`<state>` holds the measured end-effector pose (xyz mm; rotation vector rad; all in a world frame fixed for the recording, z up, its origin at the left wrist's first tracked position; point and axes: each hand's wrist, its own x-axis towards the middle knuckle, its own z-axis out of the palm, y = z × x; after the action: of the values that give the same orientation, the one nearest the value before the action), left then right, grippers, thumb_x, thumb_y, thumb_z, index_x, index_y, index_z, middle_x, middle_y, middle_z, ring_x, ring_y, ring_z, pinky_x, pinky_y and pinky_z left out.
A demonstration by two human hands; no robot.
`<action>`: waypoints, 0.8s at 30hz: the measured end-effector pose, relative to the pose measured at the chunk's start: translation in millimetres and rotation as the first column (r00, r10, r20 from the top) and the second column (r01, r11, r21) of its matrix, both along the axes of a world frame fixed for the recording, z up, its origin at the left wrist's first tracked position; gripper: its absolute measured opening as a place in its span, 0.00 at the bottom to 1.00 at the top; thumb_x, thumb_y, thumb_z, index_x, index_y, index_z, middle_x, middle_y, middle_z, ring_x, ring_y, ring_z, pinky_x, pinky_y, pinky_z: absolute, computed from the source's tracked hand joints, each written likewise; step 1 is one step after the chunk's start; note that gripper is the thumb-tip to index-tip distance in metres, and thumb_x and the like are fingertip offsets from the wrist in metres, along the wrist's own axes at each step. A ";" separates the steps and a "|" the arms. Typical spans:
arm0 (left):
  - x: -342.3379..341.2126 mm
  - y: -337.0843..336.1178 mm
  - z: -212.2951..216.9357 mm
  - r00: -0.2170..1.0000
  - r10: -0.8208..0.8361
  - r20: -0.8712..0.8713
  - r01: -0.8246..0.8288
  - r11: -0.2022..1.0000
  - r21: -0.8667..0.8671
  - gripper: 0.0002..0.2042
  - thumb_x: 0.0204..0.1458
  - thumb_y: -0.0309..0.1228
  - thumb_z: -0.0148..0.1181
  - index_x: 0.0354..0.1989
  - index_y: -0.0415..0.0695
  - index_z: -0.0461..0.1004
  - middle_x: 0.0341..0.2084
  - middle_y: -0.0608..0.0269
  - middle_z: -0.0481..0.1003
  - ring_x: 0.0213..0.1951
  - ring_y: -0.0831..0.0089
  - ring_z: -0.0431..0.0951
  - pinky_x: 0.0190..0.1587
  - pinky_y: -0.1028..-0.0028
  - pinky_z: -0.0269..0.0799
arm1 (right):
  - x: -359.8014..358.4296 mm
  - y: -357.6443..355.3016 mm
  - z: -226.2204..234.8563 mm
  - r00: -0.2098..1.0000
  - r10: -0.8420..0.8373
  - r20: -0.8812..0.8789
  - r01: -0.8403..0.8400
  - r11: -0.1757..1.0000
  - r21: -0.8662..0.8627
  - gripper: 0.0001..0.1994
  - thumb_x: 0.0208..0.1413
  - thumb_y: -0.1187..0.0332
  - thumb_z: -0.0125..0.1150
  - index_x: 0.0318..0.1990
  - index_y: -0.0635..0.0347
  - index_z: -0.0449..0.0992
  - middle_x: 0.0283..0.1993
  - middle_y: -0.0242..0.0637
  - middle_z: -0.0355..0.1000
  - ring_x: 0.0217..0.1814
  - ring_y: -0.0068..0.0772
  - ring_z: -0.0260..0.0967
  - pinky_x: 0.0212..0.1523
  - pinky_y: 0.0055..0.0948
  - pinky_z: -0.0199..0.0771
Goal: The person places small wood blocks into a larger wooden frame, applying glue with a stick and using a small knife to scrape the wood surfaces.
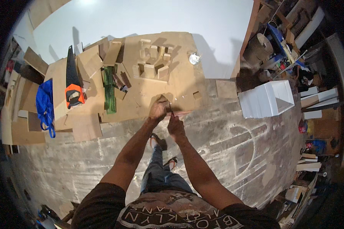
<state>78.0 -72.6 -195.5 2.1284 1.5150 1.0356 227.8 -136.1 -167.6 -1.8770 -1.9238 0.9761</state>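
Note:
At the near edge of the wooden work board, my left hand is closed around a small wood piece, mostly hidden by the fingers. Just right of it, my right hand grips a thin dark hand tool. The tool points away from me and its tip meets the left hand's fingers; its exact kind is too small to make out. Beyond the hands, several small pale wood blocks stand on the board. A small square wood block lies to the right.
Left on the board are a handsaw with an orange-black handle, a green strip and wood offcuts. A blue bag hangs at the left edge. A crumpled silvery thing sits at right. A white box stands right of the board.

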 end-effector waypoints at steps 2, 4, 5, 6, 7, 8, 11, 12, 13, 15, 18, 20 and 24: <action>3.3 7.0 1.8 0.998 -0.006 0.068 -0.005 0.987 0.163 0.15 0.38 0.28 0.63 0.38 0.40 0.78 0.38 0.51 0.78 0.47 0.51 0.76 0.54 0.60 0.70 | -0.7 9.3 -10.3 1.000 0.030 -0.009 -0.029 0.997 0.077 0.23 0.70 0.54 0.36 0.44 0.71 0.68 0.36 0.72 0.72 0.45 0.74 0.71 0.47 0.63 0.71; 19.3 -1.7 18.4 0.996 -0.032 0.082 0.025 0.996 0.088 0.15 0.38 0.27 0.64 0.39 0.40 0.78 0.38 0.51 0.78 0.47 0.51 0.76 0.53 0.60 0.70 | 14.5 3.0 -19.3 0.999 0.041 0.005 -0.041 0.992 0.115 0.23 0.70 0.54 0.37 0.44 0.70 0.68 0.36 0.72 0.72 0.45 0.75 0.71 0.47 0.64 0.71; 15.3 -2.6 28.5 0.997 -0.027 0.070 0.025 0.999 0.031 0.16 0.37 0.26 0.65 0.39 0.39 0.78 0.38 0.51 0.78 0.47 0.51 0.76 0.53 0.60 0.71 | 11.1 2.7 -14.6 0.999 0.025 -0.035 -0.021 0.995 0.093 0.23 0.69 0.54 0.37 0.44 0.70 0.68 0.35 0.72 0.72 0.44 0.75 0.71 0.46 0.64 0.71; 14.3 -4.2 29.6 0.998 -0.025 0.061 0.022 0.999 0.038 0.16 0.37 0.26 0.65 0.39 0.39 0.78 0.38 0.51 0.78 0.47 0.51 0.76 0.53 0.60 0.71 | 9.5 -0.4 -9.5 0.998 0.015 -0.058 -0.010 0.997 0.079 0.22 0.69 0.54 0.38 0.43 0.70 0.68 0.35 0.72 0.72 0.43 0.75 0.71 0.45 0.64 0.71; 15.4 -7.7 29.6 0.998 0.016 0.056 -0.018 0.999 0.030 0.15 0.38 0.25 0.65 0.38 0.39 0.79 0.38 0.50 0.78 0.46 0.51 0.76 0.52 0.60 0.71 | 7.5 2.9 -5.0 0.997 0.008 -0.082 -0.002 0.997 0.076 0.22 0.69 0.54 0.38 0.43 0.70 0.68 0.34 0.72 0.72 0.42 0.75 0.71 0.45 0.64 0.71; 14.3 -9.2 28.5 0.997 0.052 0.048 -0.053 0.998 0.028 0.14 0.39 0.25 0.64 0.38 0.38 0.79 0.38 0.50 0.78 0.46 0.51 0.76 0.51 0.59 0.72 | 6.3 3.3 -4.4 0.993 -0.024 -0.119 0.033 0.997 0.077 0.22 0.69 0.55 0.39 0.43 0.70 0.68 0.33 0.71 0.72 0.41 0.75 0.72 0.43 0.64 0.71; 16.2 -15.4 22.8 0.989 0.149 -0.018 -0.147 0.987 0.066 0.14 0.38 0.25 0.66 0.36 0.38 0.79 0.39 0.51 0.78 0.45 0.51 0.76 0.50 0.60 0.72 | 2.3 1.9 2.9 0.983 -0.058 -0.175 0.075 0.993 0.088 0.21 0.68 0.55 0.41 0.41 0.70 0.68 0.30 0.69 0.73 0.38 0.74 0.72 0.40 0.63 0.72; 20.8 -18.1 26.9 0.980 0.187 -0.064 -0.184 0.982 0.047 0.16 0.34 0.26 0.70 0.37 0.39 0.79 0.39 0.52 0.77 0.44 0.50 0.75 0.50 0.60 0.72 | 4.3 0.2 5.4 0.980 -0.071 -0.184 0.090 0.991 0.099 0.21 0.68 0.55 0.42 0.41 0.70 0.69 0.30 0.68 0.73 0.37 0.74 0.72 0.38 0.63 0.73; 21.8 -16.5 23.7 0.981 0.184 -0.065 -0.181 0.982 0.044 0.16 0.34 0.26 0.70 0.37 0.39 0.79 0.39 0.52 0.77 0.44 0.50 0.75 0.50 0.60 0.72 | 5.2 -0.9 7.7 0.980 -0.075 -0.183 0.093 0.991 0.096 0.21 0.68 0.55 0.42 0.41 0.70 0.69 0.30 0.68 0.73 0.37 0.74 0.72 0.38 0.63 0.73; 18.3 -11.7 22.4 0.978 0.196 -0.072 -0.194 0.980 0.032 0.19 0.34 0.24 0.70 0.40 0.40 0.78 0.42 0.51 0.76 0.47 0.50 0.74 0.51 0.60 0.72 | 3.9 -3.4 9.0 0.978 -0.049 -0.200 0.084 0.983 0.166 0.21 0.68 0.55 0.43 0.41 0.70 0.68 0.29 0.67 0.73 0.36 0.73 0.72 0.37 0.62 0.73; 39.0 -10.5 38.0 0.976 0.205 0.080 -0.213 0.970 0.121 0.09 0.42 0.20 0.56 0.32 0.36 0.79 0.35 0.45 0.77 0.42 0.45 0.75 0.47 0.56 0.71 | 15.8 0.7 -0.5 0.986 -0.057 -0.157 0.078 0.988 0.131 0.21 0.68 0.56 0.43 0.41 0.70 0.68 0.28 0.67 0.73 0.36 0.73 0.73 0.36 0.63 0.72; 38.3 -2.6 26.0 0.980 0.194 0.056 -0.198 0.976 0.095 0.09 0.41 0.20 0.56 0.32 0.36 0.79 0.34 0.45 0.77 0.41 0.44 0.75 0.47 0.56 0.71 | 16.7 1.9 -9.3 0.990 -0.066 -0.126 0.082 0.989 0.125 0.21 0.68 0.56 0.42 0.41 0.70 0.68 0.29 0.67 0.73 0.36 0.73 0.73 0.36 0.63 0.72; 12.7 2.1 -3.9 0.970 0.218 -0.106 -0.231 0.963 -0.136 0.27 0.26 0.26 0.76 0.41 0.37 0.77 0.44 0.45 0.74 0.49 0.47 0.73 0.53 0.57 0.70 | -1.0 -2.4 0.8 0.989 -0.064 -0.131 0.069 0.997 0.036 0.21 0.68 0.55 0.42 0.43 0.70 0.69 0.29 0.67 0.73 0.37 0.72 0.72 0.36 0.63 0.72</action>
<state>90.7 -70.5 -199.4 1.9594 1.8506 0.8771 226.8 -138.5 -166.7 -1.7967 -1.7818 1.0051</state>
